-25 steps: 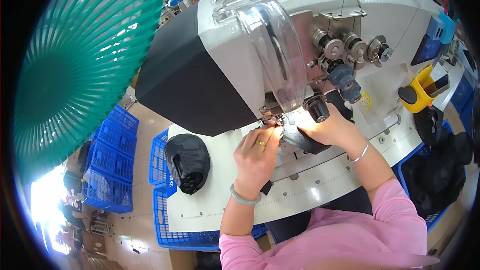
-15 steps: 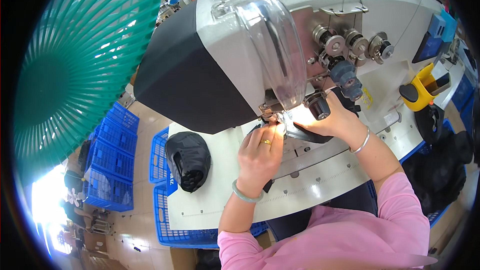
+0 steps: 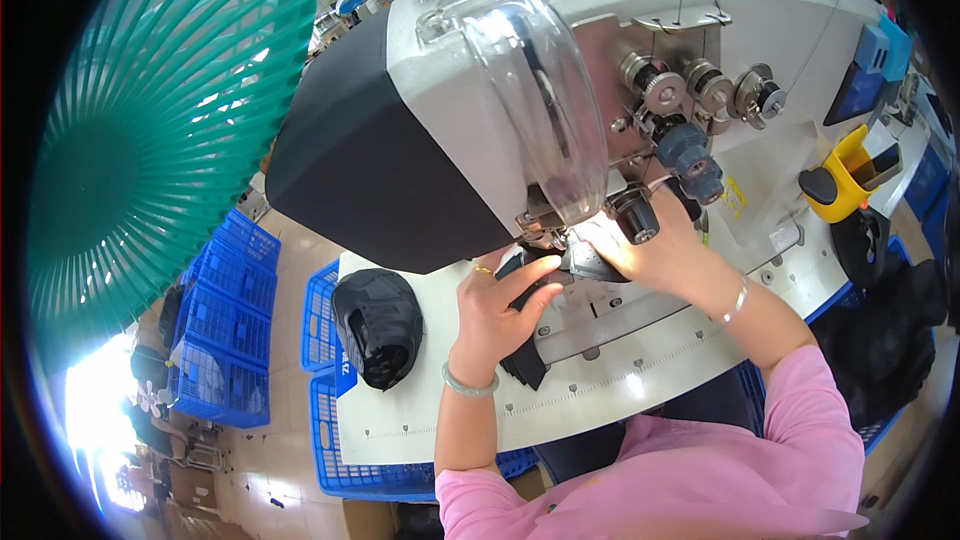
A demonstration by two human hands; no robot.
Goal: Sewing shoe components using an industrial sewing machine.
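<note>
Under the head of a white industrial sewing machine, a black material piece lies at the presser foot. My right hand grips this piece from the right, its thumb side by the needle area; a dark knob and the machine hide several fingers. My left hand is to the left of the foot, thumb and forefinger stretched out and apart over black material. A black strip hangs down beside its palm. A ring and a pale bangle show on this hand and wrist.
A black moulded-looking item sits on the white table at left. A green fan fills the upper left. Blue crates stand on the floor. A yellow holder is at right, near black material.
My left hand has drawn back left from the needle and its fingers have spread, uncovering black material. My right hand has shifted slightly down, still on the piece.
</note>
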